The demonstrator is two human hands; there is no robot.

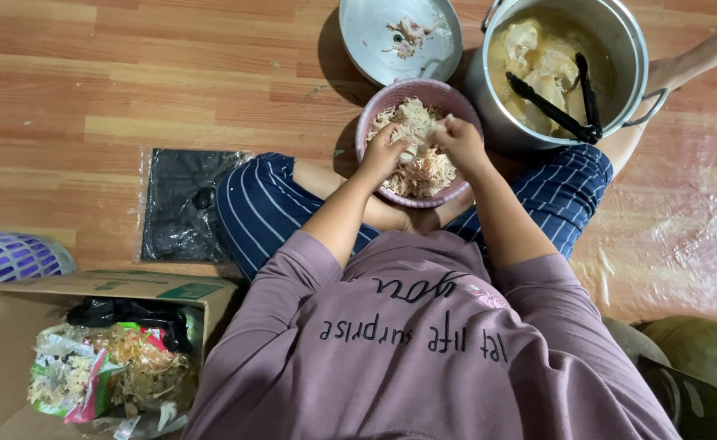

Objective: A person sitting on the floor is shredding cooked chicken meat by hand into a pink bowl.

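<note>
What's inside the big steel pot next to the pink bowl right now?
The steel pot holds pale cooked meat pieces sitting in yellowish broth, with black tongs resting on top, their handles at the near rim. Anything beneath the meat and broth is hidden.

Wooden plank floor (89,90). On it: steel pot (635,49) top right, round metal lid (374,49) just left of it, black plastic bag (181,204) at left, open cardboard box (16,305) bottom left, clear plastic sheet (684,228) at right.
</note>
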